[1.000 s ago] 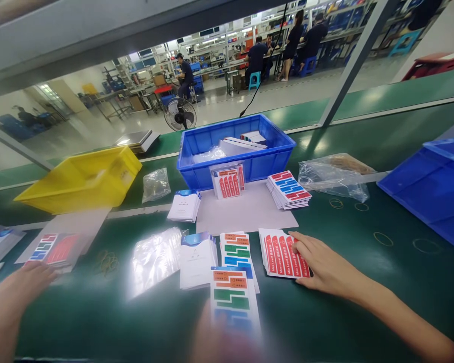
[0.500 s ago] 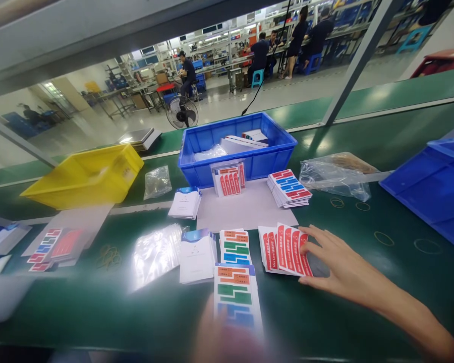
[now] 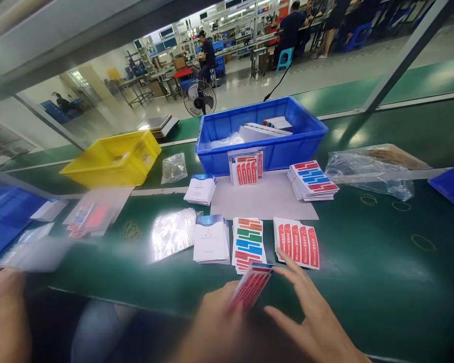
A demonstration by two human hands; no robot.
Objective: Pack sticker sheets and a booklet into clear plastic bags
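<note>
My left hand (image 3: 215,315), blurred by motion, is closed on a small set of label sheets (image 3: 252,285) with a red-striped one on top, held tilted over the near table edge. My right hand (image 3: 306,307) is just to its right, fingers spread, with a fingertip close to the held sheets; whether it touches them I cannot tell. Beyond my hands lie a stack of red label sheets (image 3: 300,245), a stack of orange, green and blue label sheets (image 3: 248,244) and a pile of white booklets (image 3: 211,244). Clear plastic bags (image 3: 172,234) lie left of the booklets.
A blue bin (image 3: 265,148) stands behind, with bagged label sheets (image 3: 245,169) leaning on it. Nearby are a bundle of red-and-blue sheets (image 3: 313,179), more booklets (image 3: 200,189), a yellow bin (image 3: 113,161) and rubber bands (image 3: 131,232). Another person's hand (image 3: 3,287) is at the left edge.
My right hand has left the red stack and come down beside my left hand. The held set has tilted and now shows red labels instead of multicoloured ones. The view has swung left.
</note>
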